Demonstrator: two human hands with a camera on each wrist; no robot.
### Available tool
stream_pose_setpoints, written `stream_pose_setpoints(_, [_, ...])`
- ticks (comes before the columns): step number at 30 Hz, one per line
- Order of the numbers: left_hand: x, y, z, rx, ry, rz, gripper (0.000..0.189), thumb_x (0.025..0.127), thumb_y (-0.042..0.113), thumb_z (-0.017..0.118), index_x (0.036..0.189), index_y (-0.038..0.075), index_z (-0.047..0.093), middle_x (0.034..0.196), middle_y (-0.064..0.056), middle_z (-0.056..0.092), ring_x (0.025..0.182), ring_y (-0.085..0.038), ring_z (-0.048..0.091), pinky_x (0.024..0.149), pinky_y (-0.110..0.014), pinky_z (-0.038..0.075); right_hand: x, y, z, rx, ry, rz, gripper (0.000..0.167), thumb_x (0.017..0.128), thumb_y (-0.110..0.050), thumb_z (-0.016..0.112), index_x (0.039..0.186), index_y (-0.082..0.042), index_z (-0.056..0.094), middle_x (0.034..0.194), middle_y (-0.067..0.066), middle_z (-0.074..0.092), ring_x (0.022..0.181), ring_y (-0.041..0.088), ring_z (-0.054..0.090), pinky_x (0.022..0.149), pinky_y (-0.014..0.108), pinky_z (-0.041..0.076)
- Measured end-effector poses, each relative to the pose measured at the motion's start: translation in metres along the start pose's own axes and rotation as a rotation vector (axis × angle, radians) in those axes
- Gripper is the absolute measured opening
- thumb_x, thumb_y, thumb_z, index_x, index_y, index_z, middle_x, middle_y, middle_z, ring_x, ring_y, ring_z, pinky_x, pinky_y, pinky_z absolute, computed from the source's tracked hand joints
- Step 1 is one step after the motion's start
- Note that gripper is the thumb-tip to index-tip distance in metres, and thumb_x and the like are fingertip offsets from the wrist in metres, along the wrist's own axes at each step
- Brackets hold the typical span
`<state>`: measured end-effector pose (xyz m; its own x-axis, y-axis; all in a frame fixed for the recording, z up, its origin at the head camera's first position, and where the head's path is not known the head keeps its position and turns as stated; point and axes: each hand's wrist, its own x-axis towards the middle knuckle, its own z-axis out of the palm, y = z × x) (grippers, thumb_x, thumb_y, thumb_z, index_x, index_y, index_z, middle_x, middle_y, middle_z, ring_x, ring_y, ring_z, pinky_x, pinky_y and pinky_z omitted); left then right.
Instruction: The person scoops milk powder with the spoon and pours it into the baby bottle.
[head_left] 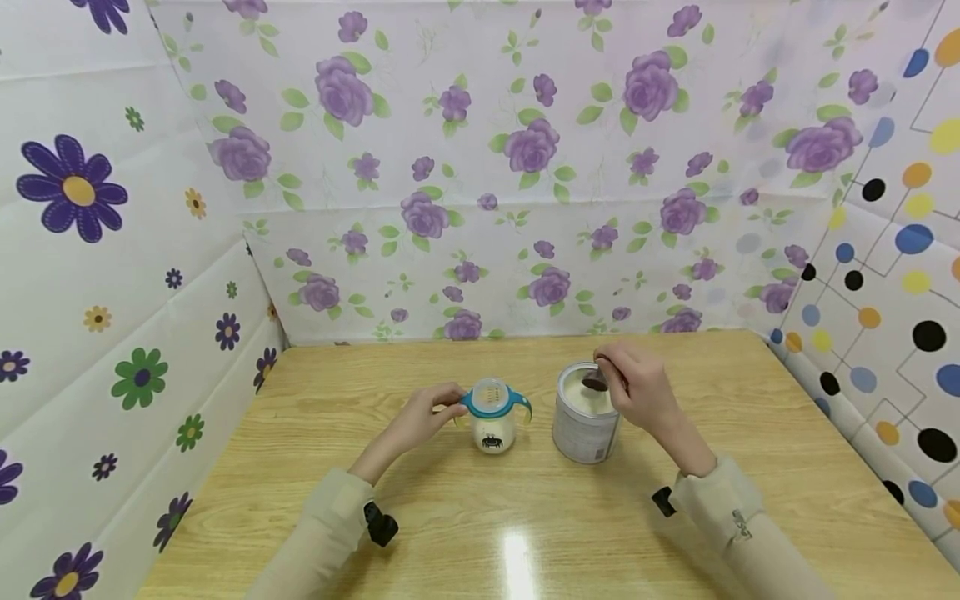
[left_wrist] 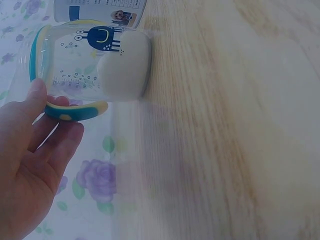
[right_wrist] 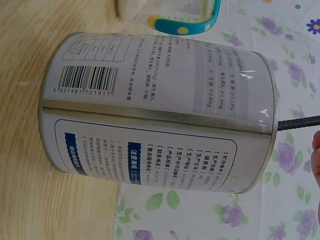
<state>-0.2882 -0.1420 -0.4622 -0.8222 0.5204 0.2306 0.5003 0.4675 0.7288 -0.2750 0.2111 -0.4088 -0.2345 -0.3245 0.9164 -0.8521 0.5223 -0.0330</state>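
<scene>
A clear baby bottle (head_left: 492, 433) with a blue collar and two side handles stands on the table, a dark cartoon creature printed on its wall. White contents fill its lower part (left_wrist: 125, 67). My left hand (head_left: 429, 414) holds its left handle (left_wrist: 75, 111), the thumb up at the collar and fingers behind the handle. To the right of the bottle stands an open milk powder tin (head_left: 585, 433), pale powder inside. Above the tin's mouth, my right hand (head_left: 637, 387) grips a dark spoon (head_left: 595, 381), its bowl low over the powder. The ridged spoon handle (right_wrist: 299, 123) shows at the rim.
Both containers stand on a wooden table (head_left: 450, 517) in its middle part. Flowered sheets (head_left: 480, 167) hang behind and at the left, and a dotted sheet (head_left: 892, 283) hangs on the right. Dark wrist devices (head_left: 381, 525) sit at both sleeves.
</scene>
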Motion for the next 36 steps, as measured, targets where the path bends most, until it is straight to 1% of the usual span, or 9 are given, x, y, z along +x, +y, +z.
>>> stream_pose_setpoints(8, [0.000, 0.002, 0.001, 0.003, -0.004, -0.007, 0.015, 0.096, 0.024, 0.060, 0.108, 0.019, 0.067, 0.109, -0.004, 0.071, 0.106, -0.025, 0.067, 0.088, -0.041, 0.056, -0.006, -0.003, 0.006, 0.044, -0.026, 0.018, 0.030, 0.103, -0.018, 0.045, 0.086, -0.003, 0.065, 0.071, 0.003, 0.060, 0.054, 0.001, 0.041, 0.048, 0.015, 0.036])
stream_pose_setpoints(14, [0.000, 0.003, 0.001, -0.005, -0.004, -0.029, 0.013, 0.096, 0.024, 0.060, 0.107, 0.020, 0.066, 0.110, -0.002, 0.071, 0.108, -0.022, 0.066, 0.088, -0.038, 0.057, -0.007, -0.004, 0.009, 0.087, -0.006, 0.041, 0.028, 0.102, -0.016, 0.047, 0.086, -0.002, 0.065, 0.071, 0.005, 0.061, 0.054, 0.001, 0.042, 0.048, 0.015, 0.037])
stream_pose_setpoints(17, [0.000, 0.002, 0.001, -0.005, -0.003, -0.025, 0.013, 0.096, 0.024, 0.060, 0.107, 0.020, 0.066, 0.109, -0.002, 0.071, 0.107, -0.022, 0.066, 0.088, -0.038, 0.056, -0.007, -0.005, 0.010, 0.111, 0.009, 0.061, 0.023, 0.100, -0.011, 0.049, 0.086, -0.001, 0.065, 0.070, 0.006, 0.061, 0.054, 0.001, 0.042, 0.049, 0.015, 0.037])
stream_pose_setpoints(19, [0.000, 0.002, 0.001, -0.004, -0.003, -0.022, 0.013, 0.096, 0.024, 0.060, 0.107, 0.020, 0.066, 0.109, -0.002, 0.071, 0.107, -0.022, 0.066, 0.089, -0.038, 0.056, -0.007, -0.006, 0.010, 0.115, 0.019, 0.104, 0.019, 0.097, -0.004, 0.051, 0.085, -0.001, 0.065, 0.069, 0.005, 0.060, 0.055, 0.001, 0.041, 0.049, 0.015, 0.036])
stream_pose_setpoints(22, [0.000, 0.002, 0.001, -0.007, -0.006, -0.022, 0.014, 0.096, 0.024, 0.060, 0.107, 0.019, 0.067, 0.109, -0.002, 0.071, 0.107, -0.023, 0.066, 0.088, -0.038, 0.056, -0.007, -0.008, 0.010, 0.103, 0.066, 0.232, 0.015, 0.092, 0.005, 0.054, 0.083, 0.000, 0.065, 0.064, 0.003, 0.056, 0.054, -0.001, 0.039, 0.048, 0.014, 0.034])
stream_pose_setpoints(27, [0.000, 0.002, 0.000, -0.011, -0.005, -0.013, 0.015, 0.096, 0.024, 0.059, 0.108, 0.018, 0.067, 0.109, -0.003, 0.071, 0.106, -0.024, 0.066, 0.087, -0.039, 0.057, -0.004, -0.012, 0.007, 0.123, 0.139, 0.575, 0.018, 0.095, 0.005, 0.052, 0.082, 0.004, 0.065, 0.057, 0.008, 0.054, 0.045, 0.000, 0.042, 0.041, 0.014, 0.034])
stream_pose_setpoints(31, [-0.001, 0.001, 0.000, -0.011, -0.002, -0.012, 0.014, 0.096, 0.023, 0.060, 0.108, 0.018, 0.067, 0.107, -0.002, 0.071, 0.104, -0.023, 0.067, 0.086, -0.037, 0.057, 0.008, -0.022, -0.003, 0.200, 0.136, 0.817, 0.026, 0.100, -0.003, 0.049, 0.084, 0.012, 0.064, 0.059, 0.017, 0.056, 0.041, 0.006, 0.048, 0.039, 0.015, 0.040])
stream_pose_setpoints(34, [-0.001, 0.001, 0.000, -0.015, -0.001, -0.009, 0.015, 0.096, 0.023, 0.060, 0.108, 0.017, 0.067, 0.108, -0.004, 0.071, 0.104, -0.023, 0.067, 0.086, -0.036, 0.057, 0.014, -0.027, -0.011, 0.249, 0.106, 0.937, 0.029, 0.101, -0.006, 0.046, 0.088, 0.014, 0.063, 0.060, 0.015, 0.057, 0.042, 0.006, 0.051, 0.040, 0.017, 0.044])
stream_pose_setpoints(36, [0.000, 0.000, 0.000, -0.019, -0.002, -0.009, 0.016, 0.096, 0.024, 0.059, 0.109, 0.017, 0.067, 0.109, -0.004, 0.071, 0.104, -0.023, 0.067, 0.086, -0.036, 0.057, 0.010, -0.022, -0.012, 0.292, 0.090, 1.002, 0.030, 0.102, -0.008, 0.046, 0.090, 0.014, 0.063, 0.061, 0.011, 0.058, 0.043, 0.004, 0.052, 0.040, 0.019, 0.046])
